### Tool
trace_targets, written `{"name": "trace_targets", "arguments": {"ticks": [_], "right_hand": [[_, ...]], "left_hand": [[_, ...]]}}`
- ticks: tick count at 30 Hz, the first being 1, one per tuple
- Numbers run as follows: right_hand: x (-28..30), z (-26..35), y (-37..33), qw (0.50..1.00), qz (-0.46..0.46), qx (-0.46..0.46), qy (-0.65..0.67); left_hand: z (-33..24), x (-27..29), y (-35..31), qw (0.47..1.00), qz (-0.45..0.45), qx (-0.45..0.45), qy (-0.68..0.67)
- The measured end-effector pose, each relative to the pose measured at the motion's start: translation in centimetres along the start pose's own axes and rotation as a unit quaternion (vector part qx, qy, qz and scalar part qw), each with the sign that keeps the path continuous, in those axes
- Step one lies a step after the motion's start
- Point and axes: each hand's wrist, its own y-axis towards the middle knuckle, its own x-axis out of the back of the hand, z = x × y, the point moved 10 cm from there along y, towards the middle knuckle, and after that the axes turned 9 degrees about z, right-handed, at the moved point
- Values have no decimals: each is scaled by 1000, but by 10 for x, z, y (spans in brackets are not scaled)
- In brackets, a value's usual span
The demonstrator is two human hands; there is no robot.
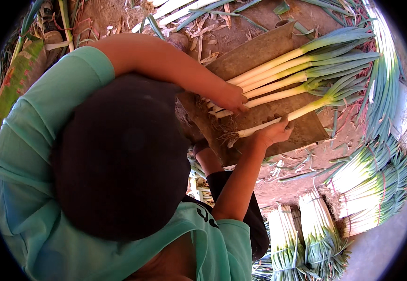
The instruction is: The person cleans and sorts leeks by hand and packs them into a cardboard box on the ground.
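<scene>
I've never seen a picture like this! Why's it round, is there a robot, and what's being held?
There's no robot, just a person in a green shirt, bare-handed. The picture comes from a fisheye camera worn on the head, looking down, so edges bend and corners go black. The dark round shape looks like a cap. A brown board holds several leeks, side by side, with white stalks and green leaves. The left hand touches them near their white ends. The right hand holds a single leek by its stalk. Tied leek bundles lie at the lower right.
</scene>
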Motion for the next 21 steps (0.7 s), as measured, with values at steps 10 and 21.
{"name": "trace_targets", "arguments": {"ticks": [10,21], "right_hand": [[32,14,17,970,-132,89,-181],[-25,-41,13,970,45,1,-237]], "left_hand": [[10,-11,-16,1000,-19,7,12],[11,-14,-12,1000,-2,0,-2]]}}
